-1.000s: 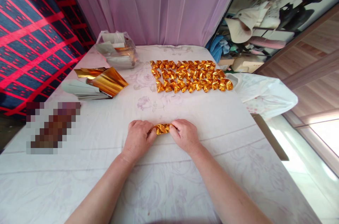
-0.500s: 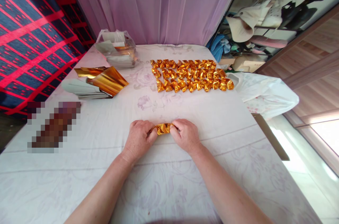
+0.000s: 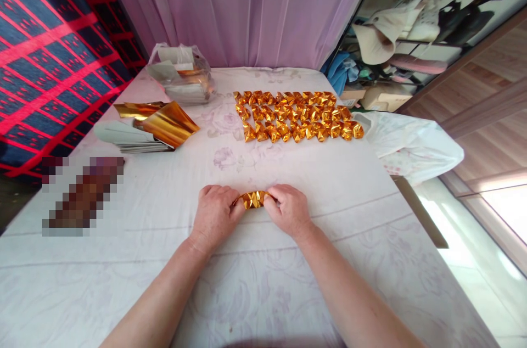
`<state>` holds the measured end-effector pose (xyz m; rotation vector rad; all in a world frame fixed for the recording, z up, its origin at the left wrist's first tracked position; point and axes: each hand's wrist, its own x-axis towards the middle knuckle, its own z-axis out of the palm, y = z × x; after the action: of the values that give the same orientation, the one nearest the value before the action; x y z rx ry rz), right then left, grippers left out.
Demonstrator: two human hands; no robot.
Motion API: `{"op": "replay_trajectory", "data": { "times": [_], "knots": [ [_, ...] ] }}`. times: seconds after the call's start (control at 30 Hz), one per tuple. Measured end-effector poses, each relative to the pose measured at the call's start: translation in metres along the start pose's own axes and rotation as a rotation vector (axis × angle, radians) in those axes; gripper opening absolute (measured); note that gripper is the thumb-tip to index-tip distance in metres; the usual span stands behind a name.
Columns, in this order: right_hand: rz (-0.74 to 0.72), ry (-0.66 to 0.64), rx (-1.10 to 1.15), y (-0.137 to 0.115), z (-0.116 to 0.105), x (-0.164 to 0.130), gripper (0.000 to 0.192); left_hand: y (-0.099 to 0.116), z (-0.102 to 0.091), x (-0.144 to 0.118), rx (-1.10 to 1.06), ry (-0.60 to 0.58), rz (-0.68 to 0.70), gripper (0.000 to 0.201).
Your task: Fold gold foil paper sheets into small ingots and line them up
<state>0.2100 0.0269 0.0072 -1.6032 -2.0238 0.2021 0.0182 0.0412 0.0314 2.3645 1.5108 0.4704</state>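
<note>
White floral-print cloth (image 3: 263, 293) over the table, purple curtain (image 3: 242, 7) behind, red-and-blue patterned fabric (image 3: 45, 46) at far left, cluttered shelf (image 3: 411, 35) at upper right. Crumpled gold foil piece (image 3: 254, 199) low on the cloth near centre, short and wide, creased and faceted, shiny orange-gold, roughly level. Left hand (image 3: 216, 213) pinching its left end, right hand (image 3: 288, 208) pinching its right end, fingertips of both closed on the foil, knuckles up, heels of both resting on the cloth. Against the frame half a second back: same grip, same spot, hands practically unmoved, only a slight view shift. Rows of folded gold pieces (image 3: 296, 116) further back, right of centre, packed touching one another, well apart from the hands. Stack of flat gold sheets (image 3: 152, 127) at back left, top sheets curling up; clear plastic bag (image 3: 181, 76) of more sheets behind it near the curtain. White plastic bag (image 3: 407, 145) hanging over the right table edge. Blurred-out patch (image 3: 82, 194) left of the hands. Open cloth all round both hands: wide bare strip between the held foil and the rows, more bare cloth left, right and toward the near edge.
</note>
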Motion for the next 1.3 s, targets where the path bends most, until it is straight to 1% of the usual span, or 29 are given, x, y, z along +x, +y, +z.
{"op": "replay_trajectory", "data": {
  "times": [0.23, 0.57, 0.77, 1.03, 1.17, 1.3],
  "knots": [
    [0.014, 0.019, 0.003, 0.001, -0.0012, 0.0003, 0.025, -0.0017, 0.0, 0.0014, -0.06, -0.017, 0.013, 0.03],
    [-0.009, 0.009, -0.004, -0.002, -0.0013, -0.0004, 0.024, -0.0036, 0.0015, 0.0001, 0.01, 0.032, -0.003, 0.027],
    [0.012, -0.001, -0.01, -0.0011, -0.0008, -0.0005, 0.024, -0.0042, 0.0033, 0.0007, 0.002, 0.017, 0.018, 0.028],
    [0.007, 0.031, 0.009, 0.0029, 0.0003, -0.0011, 0.028, -0.0064, 0.0007, 0.0005, 0.01, 0.028, -0.009, 0.029],
    [-0.007, 0.025, 0.007, 0.003, -0.0005, -0.0011, 0.028, -0.0077, -0.0005, 0.0, 0.029, 0.049, -0.02, 0.028],
    [-0.053, 0.022, 0.001, 0.0013, -0.0013, -0.001, 0.026, -0.0068, 0.0001, -0.0011, 0.066, 0.087, -0.011, 0.027]
  ]
}}
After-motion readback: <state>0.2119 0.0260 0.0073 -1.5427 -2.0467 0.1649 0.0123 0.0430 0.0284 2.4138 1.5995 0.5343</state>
